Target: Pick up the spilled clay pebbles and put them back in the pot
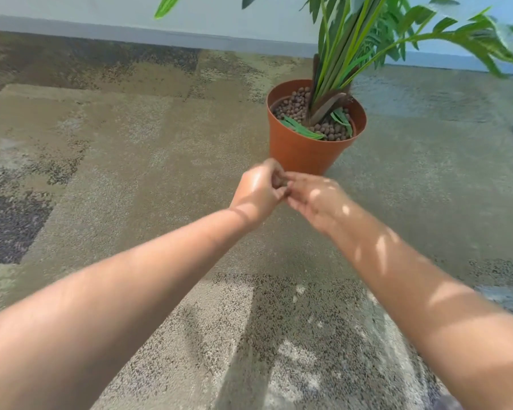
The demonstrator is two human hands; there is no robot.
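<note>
Small round brown clay pebbles (296,106) are seen heaped inside an orange pot (304,152), packed around the stems of a green plant (352,48). A few long green leaves (302,129) are laid on top of them. The pot is stood upright on the carpet floor (131,137), near the wall (219,22). Just in front of the pot, the left hand (256,192) and the right hand (315,201) are held together, touching, with fingers curled around something small and brown. What it is cannot be told through the blur. Wide bare carpet is seen to the left and right of the pot.
</note>
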